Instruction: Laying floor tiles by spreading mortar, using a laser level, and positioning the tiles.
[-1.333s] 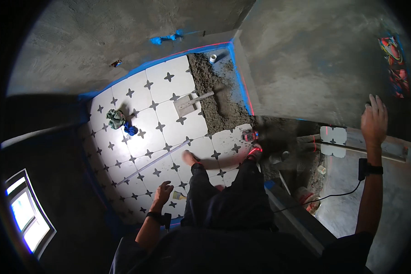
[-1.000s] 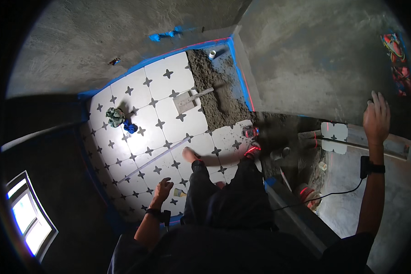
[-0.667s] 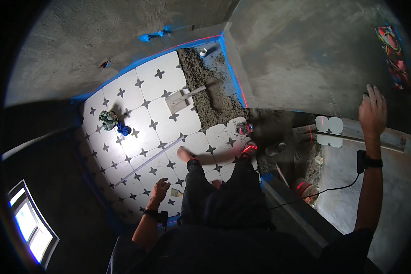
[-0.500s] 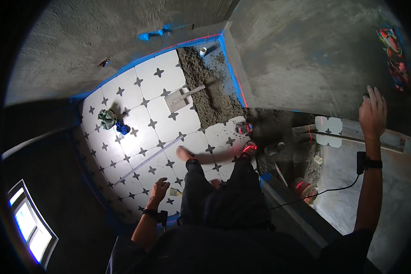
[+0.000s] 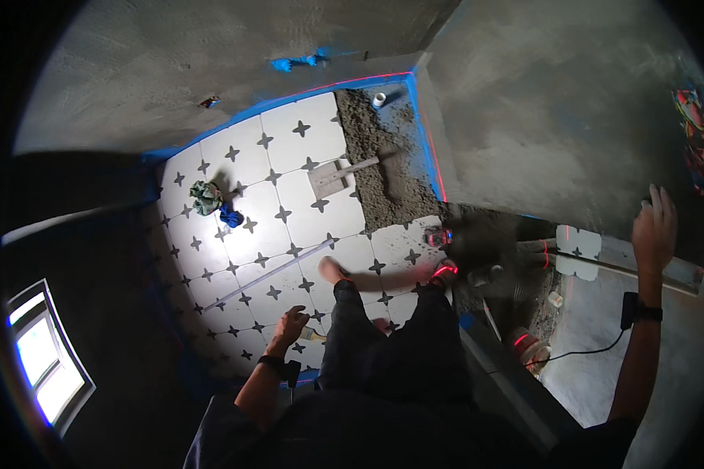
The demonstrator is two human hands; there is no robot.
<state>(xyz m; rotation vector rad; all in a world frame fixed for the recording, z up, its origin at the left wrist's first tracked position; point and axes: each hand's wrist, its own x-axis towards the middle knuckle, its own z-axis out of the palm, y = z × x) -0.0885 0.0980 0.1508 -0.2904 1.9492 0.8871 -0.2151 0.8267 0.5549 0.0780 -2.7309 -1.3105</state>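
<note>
Swung view slightly left since earlier frame, bringing left hand [image 5: 290,324] closer in line with brush [image 5: 311,334]. Got brush lying on tiled floor [image 5: 321,148] just right of left hand, long axis roughly left-right; nearer left hand than right. Holding left hand low, fingers loosely curled, apparently empty; can't tell height. Holding right hand [image 5: 655,228] up by wall [image 5: 524,117], fingers extended, apparently empty; can't tell contact.
</note>
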